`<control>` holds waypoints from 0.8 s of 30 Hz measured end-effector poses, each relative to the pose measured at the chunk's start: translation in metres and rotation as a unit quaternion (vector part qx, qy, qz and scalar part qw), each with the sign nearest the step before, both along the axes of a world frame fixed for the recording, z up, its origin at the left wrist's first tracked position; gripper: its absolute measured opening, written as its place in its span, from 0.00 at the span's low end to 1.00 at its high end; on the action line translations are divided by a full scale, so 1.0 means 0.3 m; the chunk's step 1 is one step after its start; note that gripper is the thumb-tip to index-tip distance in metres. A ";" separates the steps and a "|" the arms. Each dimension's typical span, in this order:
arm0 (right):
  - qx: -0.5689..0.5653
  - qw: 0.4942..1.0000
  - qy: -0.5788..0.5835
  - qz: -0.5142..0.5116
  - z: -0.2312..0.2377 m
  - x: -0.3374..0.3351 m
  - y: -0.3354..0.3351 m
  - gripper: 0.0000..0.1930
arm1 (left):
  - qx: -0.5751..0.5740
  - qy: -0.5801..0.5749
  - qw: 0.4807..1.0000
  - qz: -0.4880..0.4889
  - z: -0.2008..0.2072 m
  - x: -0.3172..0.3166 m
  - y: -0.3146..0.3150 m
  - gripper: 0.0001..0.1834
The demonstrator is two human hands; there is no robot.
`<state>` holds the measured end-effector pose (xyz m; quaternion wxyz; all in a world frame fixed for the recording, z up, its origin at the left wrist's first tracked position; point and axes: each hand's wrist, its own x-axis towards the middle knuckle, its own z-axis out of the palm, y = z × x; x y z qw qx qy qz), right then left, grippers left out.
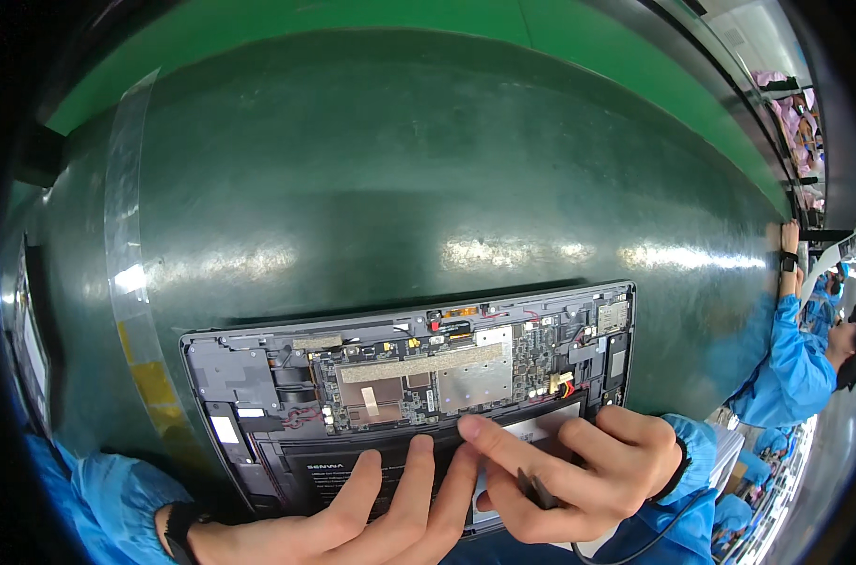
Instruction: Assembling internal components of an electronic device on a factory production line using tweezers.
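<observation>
An opened tablet-like device lies in front of me with its inside facing up. Its circuit board has silver shields, a tan foam strip and small coloured wires. Below the board is a black battery with a printed label. My left hand rests over the battery, fingers stretched and spread, holding nothing. My right hand is curled, its index fingertip at the seam between board and battery. A slim black two-pronged tool, seemingly tweezers, sits within its fingers, partly hidden.
The device lies on a dark green work surface. Clear and yellow tape runs along its left side. Another device stands at the far left edge. A thin black cable hangs by my right wrist. At right, a person in blue reaches to the surface edge.
</observation>
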<state>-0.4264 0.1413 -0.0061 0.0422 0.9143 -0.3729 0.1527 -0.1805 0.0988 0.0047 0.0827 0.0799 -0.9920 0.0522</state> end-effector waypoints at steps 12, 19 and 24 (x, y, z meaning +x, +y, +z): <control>0.026 0.999 0.017 -0.019 0.014 -0.001 0.005 0.06 | 0.022 0.007 1.000 0.000 0.002 -0.011 -0.008 0.18; 0.000 1.000 -0.020 -0.013 -0.001 0.004 0.008 0.10 | 0.014 0.009 1.000 0.005 0.008 -0.005 -0.003 0.18; -0.008 1.000 0.019 -0.009 0.003 0.003 0.009 0.10 | 0.004 0.022 1.000 0.002 -0.021 -0.013 -0.003 0.17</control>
